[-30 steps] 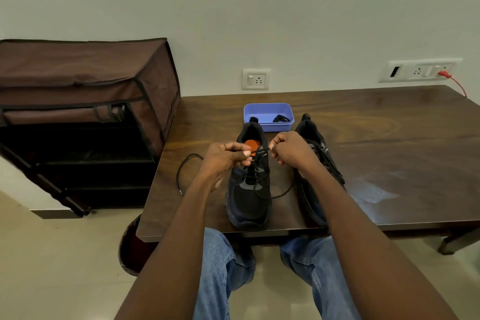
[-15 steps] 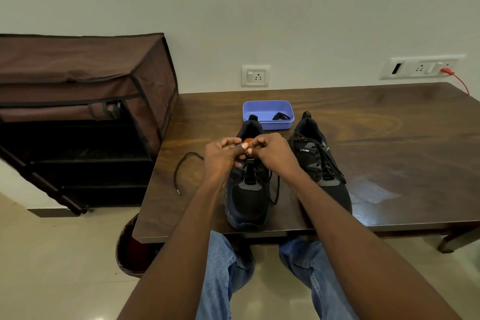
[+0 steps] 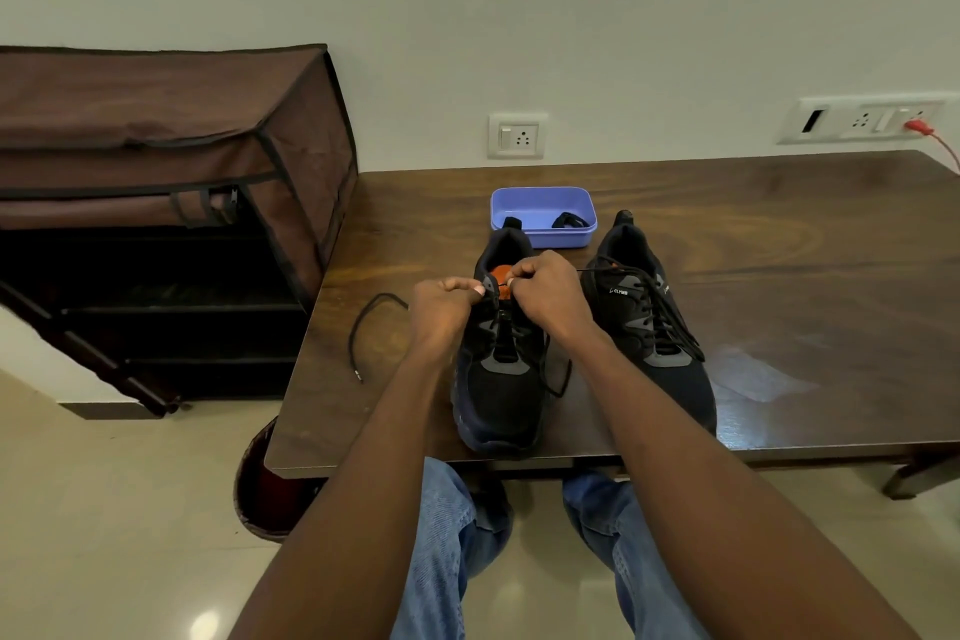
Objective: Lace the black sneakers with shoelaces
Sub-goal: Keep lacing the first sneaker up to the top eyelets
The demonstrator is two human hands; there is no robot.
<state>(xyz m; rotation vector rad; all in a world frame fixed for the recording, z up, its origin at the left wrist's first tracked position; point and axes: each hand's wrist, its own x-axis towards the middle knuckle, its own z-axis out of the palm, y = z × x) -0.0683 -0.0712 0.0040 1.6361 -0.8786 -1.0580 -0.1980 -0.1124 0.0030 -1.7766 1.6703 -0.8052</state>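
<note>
Pale wall [image 3: 571, 16] behind, with a single socket [image 3: 516, 136] just above the far edge of a dark wooden surface [image 3: 779, 276] and a longer switch panel [image 3: 860, 119] to the right, a red plug [image 3: 918, 126] in it. Brown fabric shoe rack [image 3: 156, 172] standing against the left end of the surface, dark shelves showing below its flap. Small blue tray [image 3: 543, 216] near the far middle, something black lying inside, too small to name.

Two black sneakers side by side, toes toward the near edge. Right sneaker [image 3: 654, 327] already laced, bows of lace lying over its tongue. Left sneaker [image 3: 498, 379] part laced, orange lining visible at its opening, toe reaching the near edge.

Left hand [image 3: 447, 309] curled at the left side of that sneaker's collar, fingertips pinching at the top eyelet area; whether lace or shoe edge sits in the pinch, hard to tell. Right hand [image 3: 545, 296] curled over the tongue, thumb and finger pinching the shoelace [image 3: 558, 379] near the orange lining. One loose run of that lace looping down the sneaker's right flank onto the surface; another end [image 3: 363, 333] curving out to the left of the left hand, tip resting on the wood.

Blue jeans [image 3: 447, 535] below the near edge, pale floor [image 3: 104, 509] underneath.
</note>
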